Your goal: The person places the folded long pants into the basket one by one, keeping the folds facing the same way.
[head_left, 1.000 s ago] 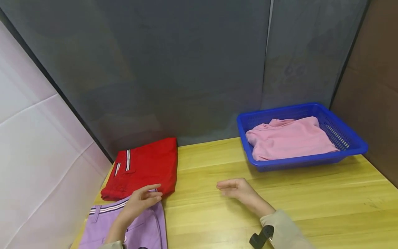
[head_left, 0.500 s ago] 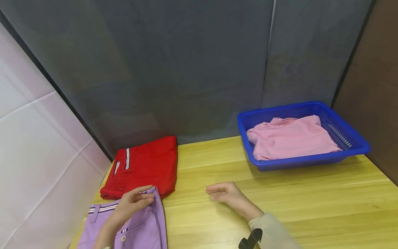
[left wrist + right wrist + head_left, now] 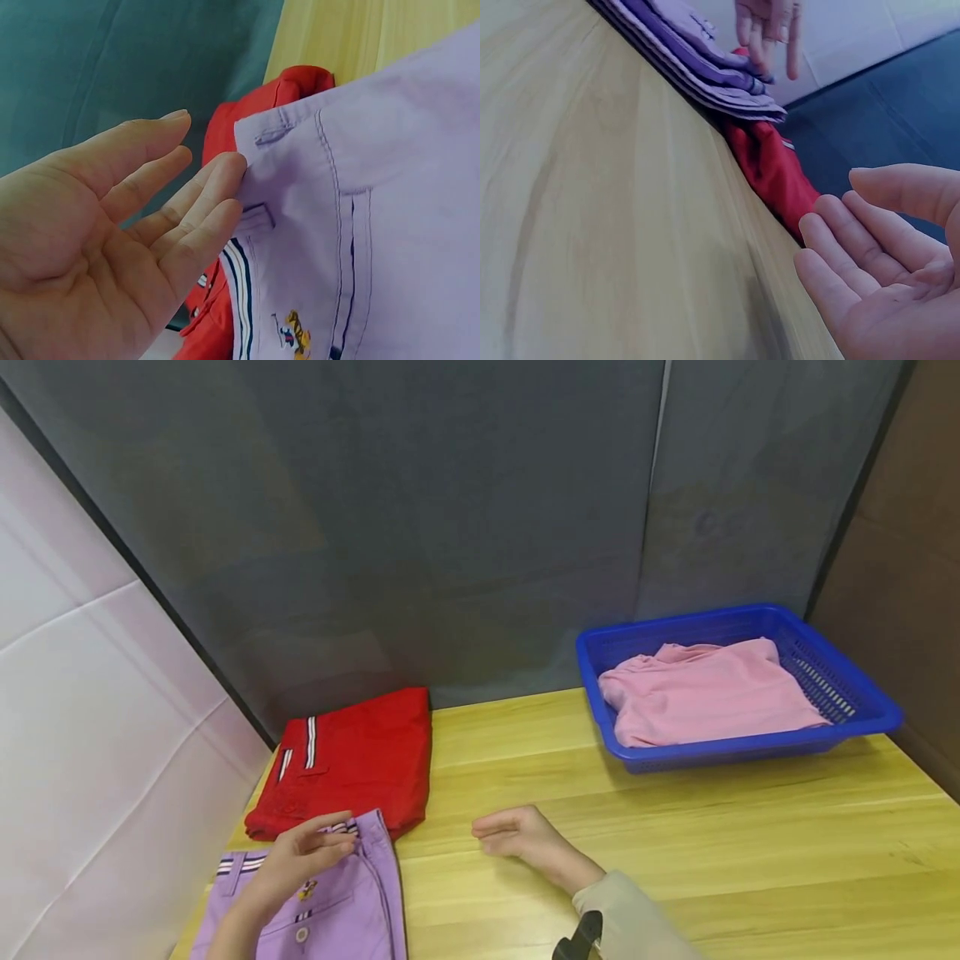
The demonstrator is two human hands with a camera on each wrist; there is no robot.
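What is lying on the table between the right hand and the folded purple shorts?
Nothing: in the head view only bare table separates the right hand from the purple shorts.

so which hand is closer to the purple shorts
Left. The left hand rests its fingertips on the waistband of the purple shorts. The right hand hovers open over the wooden table, well to the right of them.

Head overview — wrist close-ups, shared shorts

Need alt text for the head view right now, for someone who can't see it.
A person's left hand rests open-fingered on folded purple shorts at the wooden table's near left edge. The right hand hovers open beside them. Behind lie folded red shorts; a blue basket holds a pink garment.
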